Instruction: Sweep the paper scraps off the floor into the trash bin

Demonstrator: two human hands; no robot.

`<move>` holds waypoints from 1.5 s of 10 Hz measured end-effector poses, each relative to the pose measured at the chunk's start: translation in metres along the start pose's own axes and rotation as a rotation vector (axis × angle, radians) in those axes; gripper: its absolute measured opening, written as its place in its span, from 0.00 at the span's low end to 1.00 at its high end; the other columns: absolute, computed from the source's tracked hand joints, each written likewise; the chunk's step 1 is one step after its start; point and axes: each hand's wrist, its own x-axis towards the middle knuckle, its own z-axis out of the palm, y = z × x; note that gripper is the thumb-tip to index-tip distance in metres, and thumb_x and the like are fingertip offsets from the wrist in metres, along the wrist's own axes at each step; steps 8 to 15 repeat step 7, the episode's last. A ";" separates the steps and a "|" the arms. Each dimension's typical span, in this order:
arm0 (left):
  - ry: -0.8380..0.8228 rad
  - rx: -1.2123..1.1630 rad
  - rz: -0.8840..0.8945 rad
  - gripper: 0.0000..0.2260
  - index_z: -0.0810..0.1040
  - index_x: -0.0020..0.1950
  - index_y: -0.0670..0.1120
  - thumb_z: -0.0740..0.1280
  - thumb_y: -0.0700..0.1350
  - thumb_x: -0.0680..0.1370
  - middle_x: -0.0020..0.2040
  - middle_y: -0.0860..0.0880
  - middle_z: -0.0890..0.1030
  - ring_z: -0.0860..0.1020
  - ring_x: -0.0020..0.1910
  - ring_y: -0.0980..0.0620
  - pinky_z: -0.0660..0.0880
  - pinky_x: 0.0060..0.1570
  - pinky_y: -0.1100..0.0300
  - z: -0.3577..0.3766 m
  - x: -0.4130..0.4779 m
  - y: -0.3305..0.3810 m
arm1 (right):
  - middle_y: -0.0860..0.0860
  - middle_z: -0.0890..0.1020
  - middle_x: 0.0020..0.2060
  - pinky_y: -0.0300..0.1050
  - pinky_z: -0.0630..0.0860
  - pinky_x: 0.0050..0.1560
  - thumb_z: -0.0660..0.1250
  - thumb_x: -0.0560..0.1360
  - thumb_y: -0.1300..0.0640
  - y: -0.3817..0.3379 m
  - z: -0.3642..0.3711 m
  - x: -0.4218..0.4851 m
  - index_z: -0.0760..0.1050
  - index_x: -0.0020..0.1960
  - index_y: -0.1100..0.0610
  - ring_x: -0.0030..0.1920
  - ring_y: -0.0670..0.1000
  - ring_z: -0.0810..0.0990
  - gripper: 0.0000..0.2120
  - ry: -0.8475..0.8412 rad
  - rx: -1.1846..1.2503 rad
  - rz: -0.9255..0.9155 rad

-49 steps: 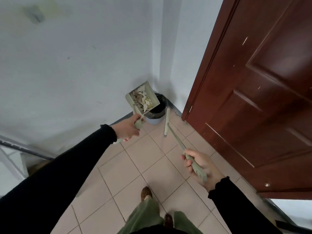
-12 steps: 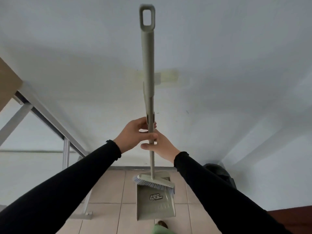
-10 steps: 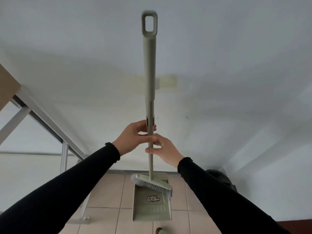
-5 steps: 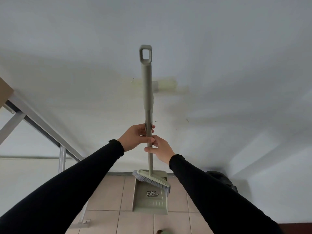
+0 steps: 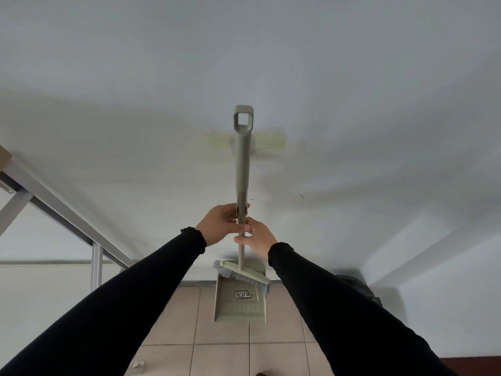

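Left hand and right hand both gripping broom handle; clipping broom upright against dustpan; keeping shaft vertical, releasing gently.

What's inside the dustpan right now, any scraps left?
The dustpan tray shows only its printed label; no scraps are visible. The broom head covers its top edge, so that strip cannot be checked.

open: bare floor tiles left of dustpan | blocked: wall behind, trash bin right
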 end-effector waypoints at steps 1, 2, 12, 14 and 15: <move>-0.005 0.019 -0.005 0.19 0.79 0.60 0.50 0.76 0.36 0.73 0.60 0.51 0.83 0.83 0.57 0.58 0.77 0.57 0.64 -0.001 0.002 -0.002 | 0.49 0.82 0.58 0.54 0.74 0.65 0.73 0.71 0.50 0.002 0.000 0.007 0.75 0.64 0.53 0.61 0.52 0.79 0.23 -0.003 -0.051 0.004; -0.015 0.016 -0.003 0.20 0.78 0.62 0.49 0.76 0.36 0.73 0.59 0.50 0.84 0.82 0.57 0.57 0.76 0.60 0.62 -0.002 0.003 -0.004 | 0.49 0.82 0.59 0.53 0.73 0.66 0.74 0.71 0.50 0.005 0.001 0.009 0.75 0.65 0.53 0.63 0.51 0.79 0.23 0.002 -0.053 0.018; 0.017 0.233 -0.038 0.26 0.74 0.70 0.54 0.77 0.46 0.73 0.67 0.51 0.78 0.74 0.69 0.52 0.70 0.68 0.54 -0.010 -0.005 -0.014 | 0.50 0.76 0.69 0.53 0.70 0.69 0.74 0.72 0.45 0.014 -0.009 -0.007 0.70 0.73 0.50 0.69 0.53 0.74 0.33 0.013 -0.062 0.076; 0.017 0.233 -0.038 0.26 0.74 0.70 0.54 0.77 0.46 0.73 0.67 0.51 0.78 0.74 0.69 0.52 0.70 0.68 0.54 -0.010 -0.005 -0.014 | 0.50 0.76 0.69 0.53 0.70 0.69 0.74 0.72 0.45 0.014 -0.009 -0.007 0.70 0.73 0.50 0.69 0.53 0.74 0.33 0.013 -0.062 0.076; 0.017 0.233 -0.038 0.26 0.74 0.70 0.54 0.77 0.46 0.73 0.67 0.51 0.78 0.74 0.69 0.52 0.70 0.68 0.54 -0.010 -0.005 -0.014 | 0.50 0.76 0.69 0.53 0.70 0.69 0.74 0.72 0.45 0.014 -0.009 -0.007 0.70 0.73 0.50 0.69 0.53 0.74 0.33 0.013 -0.062 0.076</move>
